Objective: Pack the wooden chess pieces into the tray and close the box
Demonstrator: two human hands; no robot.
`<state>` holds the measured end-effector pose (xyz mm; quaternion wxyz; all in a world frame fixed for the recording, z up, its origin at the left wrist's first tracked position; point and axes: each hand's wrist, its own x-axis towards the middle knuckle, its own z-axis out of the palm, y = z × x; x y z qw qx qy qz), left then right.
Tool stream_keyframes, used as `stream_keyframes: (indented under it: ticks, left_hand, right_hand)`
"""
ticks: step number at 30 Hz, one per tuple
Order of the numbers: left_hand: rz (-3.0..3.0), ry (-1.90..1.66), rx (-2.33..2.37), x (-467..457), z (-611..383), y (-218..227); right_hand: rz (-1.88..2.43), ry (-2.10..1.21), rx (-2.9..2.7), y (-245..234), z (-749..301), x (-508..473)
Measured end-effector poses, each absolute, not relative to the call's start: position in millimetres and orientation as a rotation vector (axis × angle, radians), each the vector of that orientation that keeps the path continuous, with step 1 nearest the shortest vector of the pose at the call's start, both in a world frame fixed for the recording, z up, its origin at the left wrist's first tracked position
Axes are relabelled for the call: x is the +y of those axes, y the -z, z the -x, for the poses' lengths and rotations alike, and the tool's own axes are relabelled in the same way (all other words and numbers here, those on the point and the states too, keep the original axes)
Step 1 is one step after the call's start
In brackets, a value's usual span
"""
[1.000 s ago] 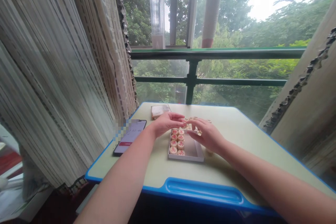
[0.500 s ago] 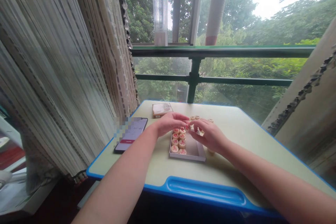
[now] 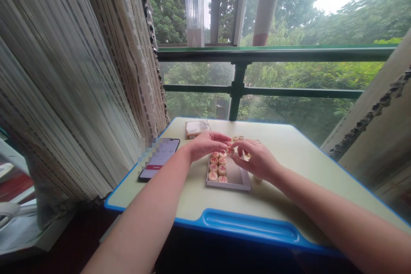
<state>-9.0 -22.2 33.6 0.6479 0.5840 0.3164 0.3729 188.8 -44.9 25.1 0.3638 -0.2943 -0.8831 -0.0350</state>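
Note:
A shallow white box (image 3: 229, 187) lies on the table, with two columns of round wooden xiangqi pieces (image 3: 222, 170) bearing red characters along its left side. The right part of its floor shows bare. Above the box, a xiangqi piece with a red character (image 3: 230, 150) is held at the fingertips of my right hand (image 3: 255, 157), thumb and forefinger bent towards it. My left hand (image 3: 208, 143) hovers over the box's far left corner, fingers stretched out close to that piece; whether they touch it I cannot tell. My hands hide the far end of the box.
More loose pieces (image 3: 240, 138) lie beyond and to the right of my right hand. A small carton (image 3: 196, 127) sits at the back left. A phone (image 3: 159, 160) lies at the left edge. The blue-rimmed table has a moulded tray (image 3: 250, 227) in front.
The held piece has turned so its red character faces me more plainly. My hands stay close together over the box. The whole view has shifted slightly.

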Motion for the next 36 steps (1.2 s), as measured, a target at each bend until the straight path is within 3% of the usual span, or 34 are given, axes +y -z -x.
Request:
stream_keyframes:
  ticks: [9,36]
  left_hand:
    - [-1.212,-1.271,1.005,-6,15,-31]
    - [-1.258,-1.258,1.067,-7,15,-31]
  right_hand:
    - [0.962,-0.530,-2.589,-36,-185,-59]
    - [0.978,-0.747,-2.675,-46,-183,-65]
